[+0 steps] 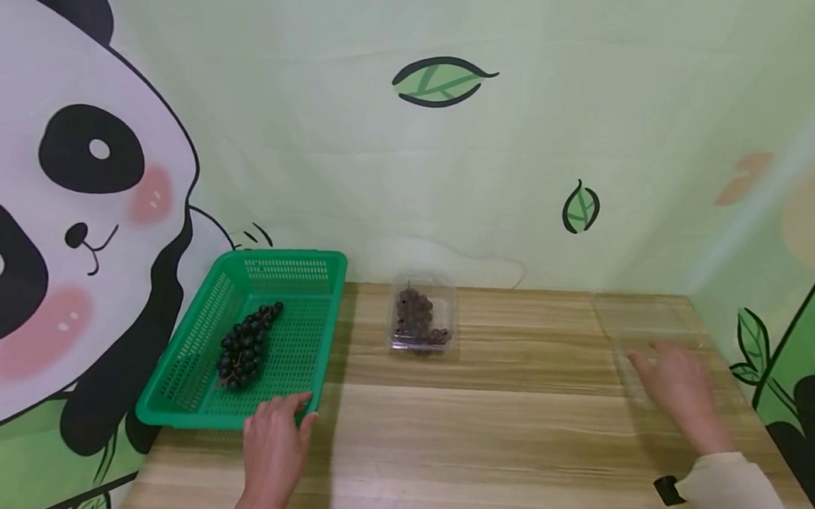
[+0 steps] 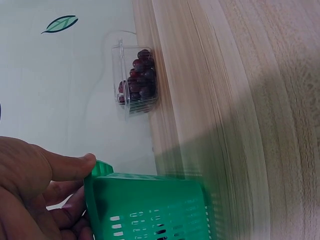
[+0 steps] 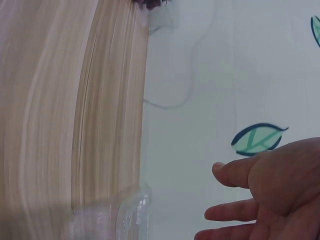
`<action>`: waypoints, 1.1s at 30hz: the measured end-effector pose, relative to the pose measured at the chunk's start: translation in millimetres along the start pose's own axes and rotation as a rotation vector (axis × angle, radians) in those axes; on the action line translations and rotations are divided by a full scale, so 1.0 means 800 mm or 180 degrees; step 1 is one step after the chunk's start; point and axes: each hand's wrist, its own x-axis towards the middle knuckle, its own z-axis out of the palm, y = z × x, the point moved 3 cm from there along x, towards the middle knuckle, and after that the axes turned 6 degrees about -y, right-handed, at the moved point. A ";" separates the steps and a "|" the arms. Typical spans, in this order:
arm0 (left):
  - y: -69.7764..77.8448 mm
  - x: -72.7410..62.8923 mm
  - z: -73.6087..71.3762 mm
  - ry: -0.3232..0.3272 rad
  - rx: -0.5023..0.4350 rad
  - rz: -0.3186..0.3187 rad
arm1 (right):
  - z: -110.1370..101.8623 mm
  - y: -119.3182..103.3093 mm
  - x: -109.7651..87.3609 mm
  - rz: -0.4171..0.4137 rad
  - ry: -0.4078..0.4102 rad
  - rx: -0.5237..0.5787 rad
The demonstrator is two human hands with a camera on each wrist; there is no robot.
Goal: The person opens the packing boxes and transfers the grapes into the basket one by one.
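My left hand [image 1: 274, 446] pinches the near right corner of a green plastic basket [image 1: 284, 253]. In the left wrist view the thumb lies over the basket's rim, with the other fingers curled at its outer side. Inside the basket is a bunch of black grapes [image 1: 247, 350]. At the right end of the table, my right hand [image 1: 676, 386] hovers over a clear plastic container [image 1: 645, 314] and holds nothing. The right wrist view shows its fingers extended and apart, beside the container's clear edge [image 3: 112, 220].
A clear plastic box [image 1: 444, 303] with dark red grapes [image 1: 414, 312] inside stands at the back middle of the wooden table [image 1: 489, 444]. Behind the table hangs a pale green backdrop [image 1: 513, 147] with a panda and leaves printed on it.
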 end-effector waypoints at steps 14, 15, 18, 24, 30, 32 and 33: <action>-0.001 0.000 0.002 0.0086 0.0003 0.0047 | 0.013 -0.045 -0.012 -0.0378 0.0072 0.0012; -0.001 0.000 0.002 0.0092 0.0004 0.0050 | 0.014 -0.048 -0.012 -0.0415 0.0093 -0.0001; -0.001 0.000 0.002 0.0114 0.0008 0.0063 | 0.017 -0.058 -0.013 -0.0515 0.0119 -0.0035; 0.000 0.001 0.001 0.0142 -0.0005 0.0089 | 0.023 -0.076 -0.014 -0.0640 0.0125 0.0002; 0.001 0.001 0.000 0.0167 -0.0013 0.0123 | 0.031 -0.094 -0.014 -0.0735 0.0109 0.0027; 0.000 0.000 0.000 0.0156 -0.0010 0.0106 | 0.034 -0.100 -0.015 -0.0786 0.0128 0.0025; 0.000 0.000 0.000 0.0146 -0.0008 0.0092 | 0.036 -0.104 -0.015 -0.0818 0.0146 0.0023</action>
